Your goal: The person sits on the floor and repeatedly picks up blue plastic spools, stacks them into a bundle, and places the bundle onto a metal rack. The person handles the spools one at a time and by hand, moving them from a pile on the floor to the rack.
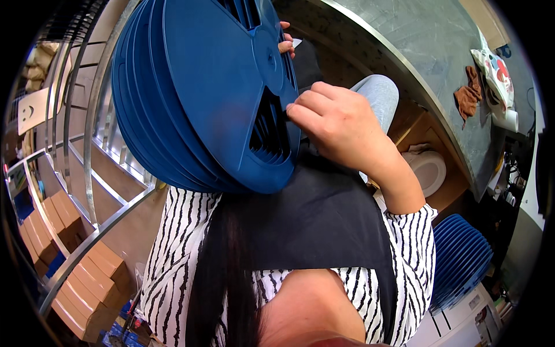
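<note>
A thick stack of blue plastic reels (214,75) leans against my lap and apron, its top disc facing up with wedge-shaped cutouts. From the stack's far right side show the fingers of my left hand (286,43), curled at the edge; the rest of that hand and its arm are hidden behind the reels. My right hand (344,124) is closed, its curled fingertips at the right rim of the reels beside the lower cutout. Its thumb and whatever it may pinch are out of sight.
A metal wire rack (92,133) stands close on the left, with brown cardboard boxes (95,283) below. At right, a grey worktop (416,40) bears brown gloves (469,95) and a printed plastic bag (497,75). Another blue reel stack (459,260) stands lower right.
</note>
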`<state>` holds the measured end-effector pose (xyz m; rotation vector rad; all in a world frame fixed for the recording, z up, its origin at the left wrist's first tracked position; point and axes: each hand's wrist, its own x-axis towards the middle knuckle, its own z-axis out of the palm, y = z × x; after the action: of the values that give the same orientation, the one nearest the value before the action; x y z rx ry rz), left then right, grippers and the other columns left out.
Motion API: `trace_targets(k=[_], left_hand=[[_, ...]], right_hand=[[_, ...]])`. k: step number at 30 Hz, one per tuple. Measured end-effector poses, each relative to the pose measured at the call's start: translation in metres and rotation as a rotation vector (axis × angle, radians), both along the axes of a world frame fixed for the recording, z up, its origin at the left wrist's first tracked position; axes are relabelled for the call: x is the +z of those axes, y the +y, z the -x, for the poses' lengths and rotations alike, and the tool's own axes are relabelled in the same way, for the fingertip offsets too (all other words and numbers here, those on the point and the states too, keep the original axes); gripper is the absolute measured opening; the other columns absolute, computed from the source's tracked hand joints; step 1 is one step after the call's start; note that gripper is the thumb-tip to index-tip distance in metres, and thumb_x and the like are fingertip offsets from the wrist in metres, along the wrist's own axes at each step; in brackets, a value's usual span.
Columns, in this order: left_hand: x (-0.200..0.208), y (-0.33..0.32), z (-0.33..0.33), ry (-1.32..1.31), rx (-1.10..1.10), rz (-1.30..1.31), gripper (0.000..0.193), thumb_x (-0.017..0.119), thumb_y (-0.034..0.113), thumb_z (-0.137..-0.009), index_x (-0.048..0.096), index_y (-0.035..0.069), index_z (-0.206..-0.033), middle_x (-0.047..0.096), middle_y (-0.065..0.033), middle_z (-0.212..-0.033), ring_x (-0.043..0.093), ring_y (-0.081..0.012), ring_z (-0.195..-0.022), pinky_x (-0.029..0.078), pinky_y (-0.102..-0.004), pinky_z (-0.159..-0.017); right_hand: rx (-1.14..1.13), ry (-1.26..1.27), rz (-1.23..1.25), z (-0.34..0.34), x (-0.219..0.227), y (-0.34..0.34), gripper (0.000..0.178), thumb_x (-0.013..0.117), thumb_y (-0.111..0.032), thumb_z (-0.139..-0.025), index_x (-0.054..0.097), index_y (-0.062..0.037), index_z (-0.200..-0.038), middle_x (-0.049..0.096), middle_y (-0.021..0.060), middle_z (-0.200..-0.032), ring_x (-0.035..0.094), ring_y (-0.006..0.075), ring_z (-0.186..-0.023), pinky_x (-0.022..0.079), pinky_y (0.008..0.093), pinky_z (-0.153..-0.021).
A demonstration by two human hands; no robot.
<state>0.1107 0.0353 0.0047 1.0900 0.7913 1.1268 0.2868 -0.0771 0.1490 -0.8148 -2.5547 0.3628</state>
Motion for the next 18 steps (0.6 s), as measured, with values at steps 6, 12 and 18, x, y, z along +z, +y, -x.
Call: trace_targets(k=[6, 12, 18], left_hand=[[0.002, 0.004, -0.002, -0.017, 0.001, -0.019, 0.052, 0.064, 0.010, -0.085, 0.044, 0.005, -0.133, 0.058, -0.0086, -0.097, 0.061, -0.0183, -0.087, 0.053, -0.0327, -0.081], [0.003, 0.001, 0.000, -0.050, -0.036, -0.008, 0.050, 0.064, 0.011, -0.085, 0.046, 0.005, -0.132, 0.058, -0.0084, -0.096, 0.061, -0.0183, -0.087, 0.053, -0.0326, -0.080], [0.003, -0.005, 0.015, -0.066, -0.005, -0.011, 0.049, 0.064, 0.011, -0.085, 0.047, 0.005, -0.130, 0.058, -0.0081, -0.095, 0.061, -0.0183, -0.086, 0.053, -0.0325, -0.080]], right_hand=[[0.047, 0.172, 0.261, -0.016, -0.005, -0.009, 0.026, 0.068, -0.004, -0.067, 0.062, -0.0052, -0.093, 0.061, 0.0047, -0.085, 0.059, 0.0235, -0.078, 0.048, 0.0319, -0.063], [-0.310, 0.837, 1.157, 0.000, -0.046, -0.005, 0.018, 0.071, -0.011, -0.080, 0.058, -0.0038, -0.091, 0.058, -0.0008, -0.084, 0.053, 0.0057, -0.079, 0.045, 0.0224, -0.073], [-0.194, 0.870, 1.409, 0.016, -0.054, -0.006, 0.017, 0.071, -0.015, -0.083, 0.057, -0.0074, -0.089, 0.054, -0.0050, -0.078, 0.044, 0.0006, -0.067, 0.032, 0.0161, -0.056]])
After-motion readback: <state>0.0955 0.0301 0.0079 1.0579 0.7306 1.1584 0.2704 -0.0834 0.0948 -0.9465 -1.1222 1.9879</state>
